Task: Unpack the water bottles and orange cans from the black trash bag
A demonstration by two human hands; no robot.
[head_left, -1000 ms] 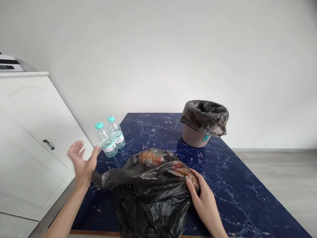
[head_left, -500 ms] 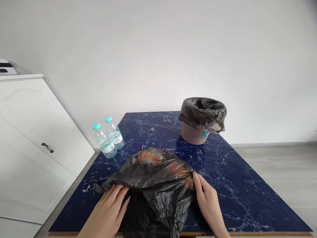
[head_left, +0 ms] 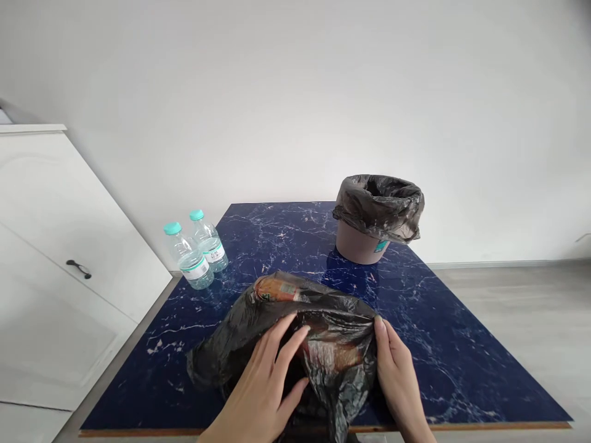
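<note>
Since the earlier frame your left hand (head_left: 265, 384) slid further onto the black bag (head_left: 323, 332), fingers spread flat, grip holding nothing. Bag lies near-centre on the surface (head_left: 438, 344). Your right hand (head_left: 397, 375) pinches its right edge. Bottles (head_left: 196, 249) far left; lined bin (head_left: 376, 218) far right.

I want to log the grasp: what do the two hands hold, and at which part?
Right hand grips the crumpled black plastic bag at its right edge; left hand lies flat on top.

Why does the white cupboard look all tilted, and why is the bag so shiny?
Head view: the wide lens bends the edges, so the cupboard leans; soft light glints off the crinkled black bag under both hands; everything looks sharp, no blur.
</note>
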